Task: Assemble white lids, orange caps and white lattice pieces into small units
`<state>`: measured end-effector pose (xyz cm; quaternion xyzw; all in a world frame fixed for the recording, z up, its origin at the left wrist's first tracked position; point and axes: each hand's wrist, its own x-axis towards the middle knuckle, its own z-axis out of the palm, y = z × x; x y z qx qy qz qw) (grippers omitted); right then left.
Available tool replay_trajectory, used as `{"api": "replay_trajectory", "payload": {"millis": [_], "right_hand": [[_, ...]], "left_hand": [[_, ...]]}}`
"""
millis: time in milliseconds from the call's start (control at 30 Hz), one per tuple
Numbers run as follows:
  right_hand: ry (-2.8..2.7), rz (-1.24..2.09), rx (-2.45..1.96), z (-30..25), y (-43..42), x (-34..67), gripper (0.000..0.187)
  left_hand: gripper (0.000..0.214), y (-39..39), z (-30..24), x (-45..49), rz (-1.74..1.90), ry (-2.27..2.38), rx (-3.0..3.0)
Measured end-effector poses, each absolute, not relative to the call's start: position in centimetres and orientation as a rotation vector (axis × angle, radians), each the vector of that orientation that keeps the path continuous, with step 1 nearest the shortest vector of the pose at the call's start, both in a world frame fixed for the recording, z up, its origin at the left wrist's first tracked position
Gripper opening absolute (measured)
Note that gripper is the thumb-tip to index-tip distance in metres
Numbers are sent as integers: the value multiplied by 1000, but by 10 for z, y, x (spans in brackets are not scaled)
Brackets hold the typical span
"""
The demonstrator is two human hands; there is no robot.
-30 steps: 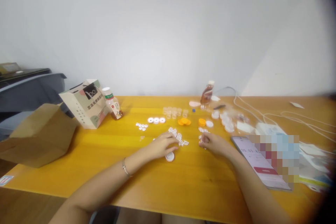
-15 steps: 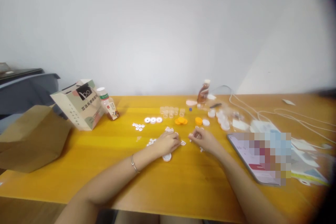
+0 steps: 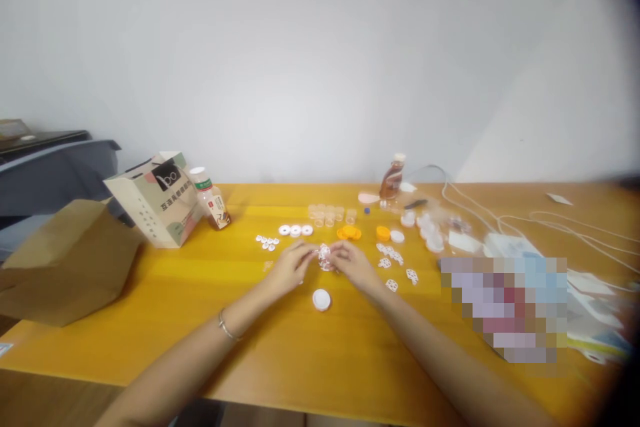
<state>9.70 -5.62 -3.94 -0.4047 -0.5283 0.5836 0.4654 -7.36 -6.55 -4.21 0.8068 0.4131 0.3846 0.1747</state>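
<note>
My left hand (image 3: 290, 267) and my right hand (image 3: 353, 263) meet over the middle of the yellow table (image 3: 175, 320). Between their fingertips they pinch a small cluster of white lacy plastic pieces (image 3: 325, 257), held just above the tabletop. A round white cap (image 3: 321, 299) lies on the table just in front of the hands. A few more white lacy pieces (image 3: 397, 267) lie to the right of my right hand. My left wrist wears a thin bracelet.
Behind the hands lie white rings (image 3: 295, 230), small white bits (image 3: 267, 241), clear cups (image 3: 327, 215), orange caps (image 3: 350, 232) and white caps (image 3: 430, 230). Two bottles (image 3: 210, 197) (image 3: 393, 177), a paper bag (image 3: 157, 200), a brown bag (image 3: 70, 260) and cables (image 3: 550, 223) stand around.
Both hands have come together at the table's middle and lifted a cluster of white pieces. The right hand moved left, leaving a few white pieces on the table to its right.
</note>
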Motion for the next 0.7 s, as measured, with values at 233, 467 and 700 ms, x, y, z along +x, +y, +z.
{"api": "replay_trajectory", "payload": {"millis": [233,467,700], "right_hand": [[-1116,1408,-1054,-57,-55,95,21],[-1078,1473,-1040,-56,-63,99,21],[-1094,1610,-939,-55,-68,95,21]], "left_hand": [[28,-56,-68,-82,1278,1223,1778],[24,-58,-61,-76,1254,1059,1702],[20,-57,-51,-70,1123,943,1759]]}}
